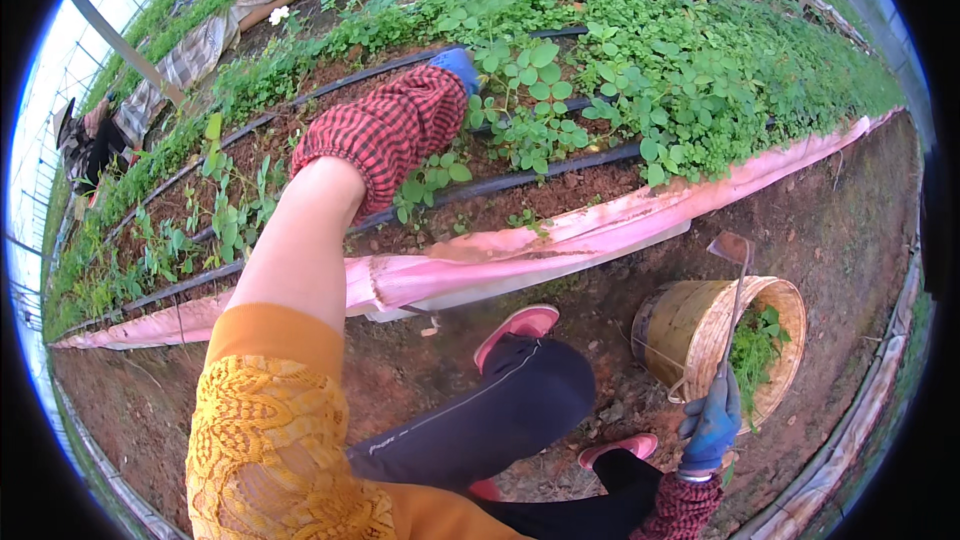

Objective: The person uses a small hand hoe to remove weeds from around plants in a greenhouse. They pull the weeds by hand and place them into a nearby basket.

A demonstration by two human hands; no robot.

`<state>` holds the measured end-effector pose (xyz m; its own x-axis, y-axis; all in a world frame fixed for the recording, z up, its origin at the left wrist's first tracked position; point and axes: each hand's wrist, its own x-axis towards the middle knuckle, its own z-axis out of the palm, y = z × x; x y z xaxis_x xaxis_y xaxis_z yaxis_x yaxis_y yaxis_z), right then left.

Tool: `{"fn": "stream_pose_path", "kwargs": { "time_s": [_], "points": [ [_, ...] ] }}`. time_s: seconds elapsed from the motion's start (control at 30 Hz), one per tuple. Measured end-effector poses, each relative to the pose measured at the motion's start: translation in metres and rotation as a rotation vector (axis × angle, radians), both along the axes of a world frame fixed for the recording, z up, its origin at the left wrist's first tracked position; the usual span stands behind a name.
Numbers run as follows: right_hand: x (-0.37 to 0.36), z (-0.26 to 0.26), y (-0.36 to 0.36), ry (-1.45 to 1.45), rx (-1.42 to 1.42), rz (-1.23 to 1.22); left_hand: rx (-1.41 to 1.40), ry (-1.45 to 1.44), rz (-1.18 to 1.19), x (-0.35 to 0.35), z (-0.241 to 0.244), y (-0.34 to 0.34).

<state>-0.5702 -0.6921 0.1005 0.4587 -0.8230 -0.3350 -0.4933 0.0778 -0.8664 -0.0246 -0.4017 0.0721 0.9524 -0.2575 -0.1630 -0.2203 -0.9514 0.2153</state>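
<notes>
My left hand [459,69], in a blue glove below a red-and-black checked sleeve cover, reaches into the planted bed beside leafy rose-like plants [536,101]. Its fingers are hidden, so I cannot see whether it grips anything. My right hand [711,420], in a worn blue glove, is closed around the lower end of a small long-handled hoe [737,300]. The hoe's flat blade points up, above the rim of a bucket. That bucket [679,337] lies tipped on its side on the path, with pulled green weeds [756,352] inside.
Black drip irrigation hoses [525,178] run along the bed over reddish soil. Pink plastic sheeting [420,274] edges it. Dense low greenery [697,82] covers the bed's right part. Another person [94,139] crouches at the far left near a post [124,45]. My legs and pink shoes are on the path.
</notes>
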Motion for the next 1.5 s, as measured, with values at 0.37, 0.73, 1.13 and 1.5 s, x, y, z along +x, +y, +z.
{"fn": "stream_pose_path", "kwargs": {
  "time_s": [0.37,0.73,1.13,1.5],
  "points": [
    [-0.005,-0.005,-0.006,0.002,-0.025,-0.005,-0.774,-0.020,-0.080,0.081,-0.046,0.032],
    [0.025,-0.016,-0.004,0.056,0.020,0.045,-0.649,0.387,-0.674,0.128,-0.065,0.022],
    [0.000,0.013,0.008,-0.038,0.027,0.055,0.578,0.223,-0.370,-0.009,0.063,0.128],
    [-0.082,0.039,0.019,-0.340,-0.035,-0.071,-1.232,0.215,-0.550,-0.087,0.205,-0.011]
  ]
}}
